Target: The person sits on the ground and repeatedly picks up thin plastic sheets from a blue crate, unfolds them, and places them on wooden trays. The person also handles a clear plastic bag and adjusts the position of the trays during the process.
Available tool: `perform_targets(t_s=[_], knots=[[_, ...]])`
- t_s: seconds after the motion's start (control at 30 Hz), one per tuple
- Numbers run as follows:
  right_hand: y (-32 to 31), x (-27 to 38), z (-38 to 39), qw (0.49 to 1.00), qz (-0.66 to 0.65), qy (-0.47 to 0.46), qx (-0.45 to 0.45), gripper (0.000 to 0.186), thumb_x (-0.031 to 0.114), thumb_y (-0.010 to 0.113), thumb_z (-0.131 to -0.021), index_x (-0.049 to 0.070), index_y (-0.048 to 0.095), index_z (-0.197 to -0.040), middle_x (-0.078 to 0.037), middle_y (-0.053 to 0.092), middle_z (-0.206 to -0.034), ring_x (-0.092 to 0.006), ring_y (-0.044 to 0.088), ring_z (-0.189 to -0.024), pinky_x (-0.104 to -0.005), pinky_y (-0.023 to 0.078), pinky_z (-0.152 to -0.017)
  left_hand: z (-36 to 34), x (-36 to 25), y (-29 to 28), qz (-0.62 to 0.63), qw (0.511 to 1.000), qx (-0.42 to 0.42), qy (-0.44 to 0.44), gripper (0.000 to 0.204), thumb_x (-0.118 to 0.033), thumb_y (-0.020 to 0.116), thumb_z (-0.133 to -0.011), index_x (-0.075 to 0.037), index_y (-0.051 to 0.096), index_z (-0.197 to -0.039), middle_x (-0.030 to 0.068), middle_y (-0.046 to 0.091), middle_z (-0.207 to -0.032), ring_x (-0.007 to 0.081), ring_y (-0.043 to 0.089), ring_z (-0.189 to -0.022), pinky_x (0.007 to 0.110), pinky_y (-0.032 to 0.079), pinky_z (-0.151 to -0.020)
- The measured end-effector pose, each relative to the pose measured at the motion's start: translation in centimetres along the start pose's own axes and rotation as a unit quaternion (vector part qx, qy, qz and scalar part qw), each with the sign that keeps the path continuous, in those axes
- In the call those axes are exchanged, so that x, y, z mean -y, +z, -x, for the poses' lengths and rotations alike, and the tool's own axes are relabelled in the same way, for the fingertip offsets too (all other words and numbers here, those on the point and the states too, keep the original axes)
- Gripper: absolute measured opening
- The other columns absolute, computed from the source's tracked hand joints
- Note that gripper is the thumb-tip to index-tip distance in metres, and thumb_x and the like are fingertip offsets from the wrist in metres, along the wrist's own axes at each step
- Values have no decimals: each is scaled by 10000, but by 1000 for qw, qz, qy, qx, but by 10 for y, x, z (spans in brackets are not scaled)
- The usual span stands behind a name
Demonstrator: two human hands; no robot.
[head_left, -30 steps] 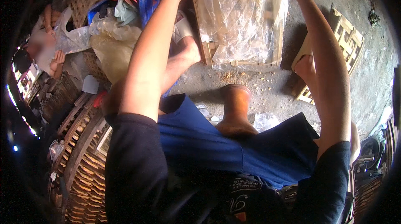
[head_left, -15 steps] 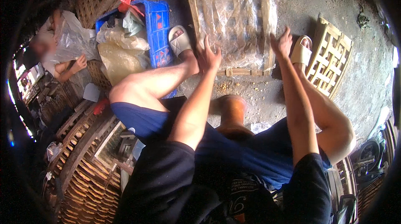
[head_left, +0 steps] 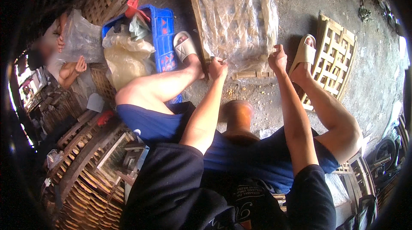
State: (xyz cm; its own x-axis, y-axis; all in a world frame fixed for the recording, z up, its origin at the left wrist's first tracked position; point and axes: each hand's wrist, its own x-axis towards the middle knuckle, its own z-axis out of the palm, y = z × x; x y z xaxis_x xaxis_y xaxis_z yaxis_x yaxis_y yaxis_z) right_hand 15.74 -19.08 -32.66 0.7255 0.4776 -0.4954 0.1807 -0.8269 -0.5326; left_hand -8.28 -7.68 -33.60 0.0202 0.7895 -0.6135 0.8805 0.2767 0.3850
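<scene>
A clear, crinkled plastic sheet [head_left: 236, 15] covers a woven bamboo tray [head_left: 253, 75] on the ground in front of me. At the sheet's near left corner, my left hand [head_left: 218, 68] is closed, its fingertips pinched on the plastic edge. My right hand [head_left: 278, 60] pinches the near right edge the same way. Both forearms reach out between my spread knees. The tray's slats show dimly through the plastic, and its wooden side rail [head_left: 198, 24] stands out on the left.
A blue plastic crate [head_left: 164, 37] holding crumpled plastic stands left of my sandalled foot. Another woven bamboo tray [head_left: 332, 54] lies beyond my right foot. An orange-brown stool [head_left: 238, 116] is between my legs. At far left, a co-worker's hand [head_left: 79, 66] is near another plastic sheet [head_left: 83, 37].
My hands have gone from spread fingers to pinching the sheet's near edge. The right hand has come inward and slightly nearer. My right foot has shifted a little left.
</scene>
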Motion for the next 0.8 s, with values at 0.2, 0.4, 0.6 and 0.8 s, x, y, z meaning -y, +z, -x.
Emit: perform_targets(t_s=[0.2,0.4,0.6,0.8], knots=[[-7,-9,8,1000,-24,-12,-10,471,-13,545,-705,123,513,-1155,-122,697,-877,-315,676,-854,-392,512,-762,10,35,5,42,999,-4,6,318,-174,776,-720,-60,619,-972,141,673,-869,313,651,-895,396,499,-800],[-13,15,49,981,146,-86,-96,526,34,556,-739,55,495,-1261,-189,534,-1245,-363,514,-1178,-455,435,-953,16,57,11,-48,987,-132,82,522,-236,801,-703,-59,529,-1111,212,504,-1178,389,476,-1162,483,422,-938],[15,36,76,951,215,-219,32,625,-5,456,-784,-20,375,-1404,-219,373,-1468,-343,328,-1390,-458,259,-1146,46,9,-23,-88,947,-76,299,639,-138,709,-771,-287,480,-1349,95,418,-1409,327,364,-1338,537,314,-1074],[51,62,81,921,237,-234,200,732,55,422,-798,-24,201,-1492,-193,205,-1565,-302,179,-1461,-430,181,-1191,-2,-25,-21,-268,880,16,392,680,9,501,-862,-350,414,-1433,-12,232,-1583,246,216,-1455,579,145,-1165]])
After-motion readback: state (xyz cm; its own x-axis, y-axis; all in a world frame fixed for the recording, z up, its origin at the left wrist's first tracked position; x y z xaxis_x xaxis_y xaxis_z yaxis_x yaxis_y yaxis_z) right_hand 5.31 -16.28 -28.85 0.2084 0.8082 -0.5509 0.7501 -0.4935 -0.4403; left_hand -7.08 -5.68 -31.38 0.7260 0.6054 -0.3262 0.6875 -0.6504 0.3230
